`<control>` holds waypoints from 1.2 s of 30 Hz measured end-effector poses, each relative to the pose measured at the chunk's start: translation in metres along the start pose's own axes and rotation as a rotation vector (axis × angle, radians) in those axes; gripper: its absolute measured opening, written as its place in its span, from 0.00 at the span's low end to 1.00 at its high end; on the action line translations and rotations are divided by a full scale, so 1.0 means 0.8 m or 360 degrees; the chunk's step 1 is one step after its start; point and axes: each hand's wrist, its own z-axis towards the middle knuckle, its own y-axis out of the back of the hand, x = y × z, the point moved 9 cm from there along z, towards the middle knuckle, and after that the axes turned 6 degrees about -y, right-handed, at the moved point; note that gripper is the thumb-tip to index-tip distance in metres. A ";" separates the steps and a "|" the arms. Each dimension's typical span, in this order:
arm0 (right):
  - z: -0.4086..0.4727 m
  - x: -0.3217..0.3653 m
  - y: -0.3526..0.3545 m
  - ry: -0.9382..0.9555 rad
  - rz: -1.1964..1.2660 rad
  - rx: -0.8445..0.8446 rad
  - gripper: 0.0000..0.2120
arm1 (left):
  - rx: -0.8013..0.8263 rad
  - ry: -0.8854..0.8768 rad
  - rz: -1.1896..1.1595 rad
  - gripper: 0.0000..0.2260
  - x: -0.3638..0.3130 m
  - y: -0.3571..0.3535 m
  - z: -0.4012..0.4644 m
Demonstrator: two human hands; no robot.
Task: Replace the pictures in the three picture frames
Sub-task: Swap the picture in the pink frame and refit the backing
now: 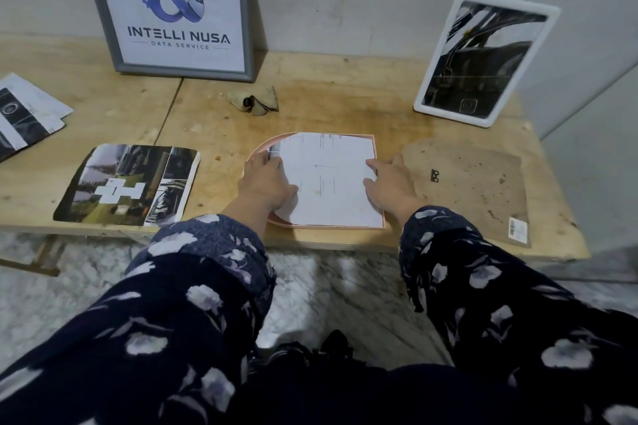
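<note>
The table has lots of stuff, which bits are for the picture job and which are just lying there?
For the job: pink arched frame, white paper sheet, brown backing board, grey frame, white frame, loose collage photo.
Just lying about: crumpled tan cloth.

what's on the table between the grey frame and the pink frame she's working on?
A small crumpled brown scrap lies on the wooden table between the grey frame and the pink frame, nearer the grey one; head view shows it.
</note>
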 end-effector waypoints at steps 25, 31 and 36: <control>-0.028 -0.106 0.068 -0.0359 0.0122 -0.0225 0.20 | -0.0001 -0.0184 0.0047 0.28 -0.141 -0.012 0.010; -0.068 -0.214 0.107 -0.0677 0.0055 -0.0374 0.23 | 0.0158 -0.0520 0.0120 0.22 -0.249 -0.066 -0.007; -0.102 -0.279 0.116 -0.0853 0.0166 -0.0427 0.25 | 0.0278 -0.0458 0.0109 0.26 -0.269 -0.107 -0.014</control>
